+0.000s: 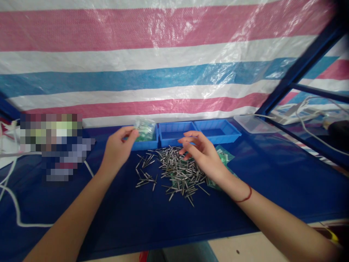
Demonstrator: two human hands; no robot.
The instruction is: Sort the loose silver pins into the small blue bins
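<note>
My left hand [117,147] is closed, thumb and forefinger pinched at the left edge of a small clear plastic bag with green print [145,128]. The bag is over the left blue bin [145,145]; whether it rests on other bags there, I cannot tell. My right hand [205,154] hovers with fingers apart and slightly curled, above the right side of a heap of blind rivets [181,173]. Nothing shows between its fingers. More green-printed bags [225,156] lie under and beside the right wrist, partly hidden. A smaller scatter of rivets [145,178] lies left of the heap.
Two more blue bins, a middle bin [177,140] and a right bin [218,136], stand behind the heap. A clear plastic lid or tray [256,124] lies at the back right. White cables [16,207] run along the left of the blue tabletop [131,222]. Blue frame bars [302,62] rise at right.
</note>
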